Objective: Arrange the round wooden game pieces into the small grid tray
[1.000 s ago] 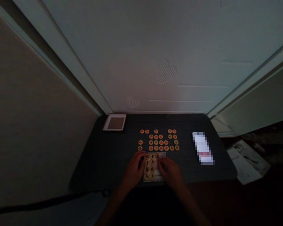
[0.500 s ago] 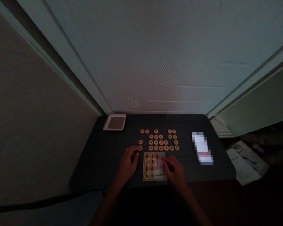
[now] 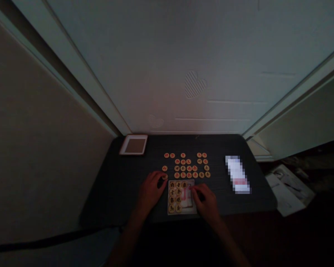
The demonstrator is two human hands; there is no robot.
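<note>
My left hand [image 3: 153, 187] pinches a Chinese chess piece [image 3: 164, 177] between thumb and index finger, just off the upper left corner of a shallow box [image 3: 192, 210]. Inside that box, black-marked chess pieces [image 3: 172, 200] fill two columns on the left, and one more sits at the top of the third. A pale sheet with pink marks shows in the rest of it. My right hand [image 3: 205, 200] has its fingers closed on the box's right rim. Beyond the box, several red- and black-marked pieces [image 3: 189, 168] lie in loose rows.
The dark table [image 3: 108, 193] stands against a white door [image 3: 156, 55] with raised hearts. At its back left lies a shallow box lid [image 3: 123, 150]. A phone-like slab [image 3: 238, 174], pixelated, lies on the right. Papers [image 3: 292, 189] are beyond the table's right edge.
My left thumb and index finger have closed round the chess piece, which has shifted slightly toward me. My right hand stays at the box's rim. The view has moved slightly.
</note>
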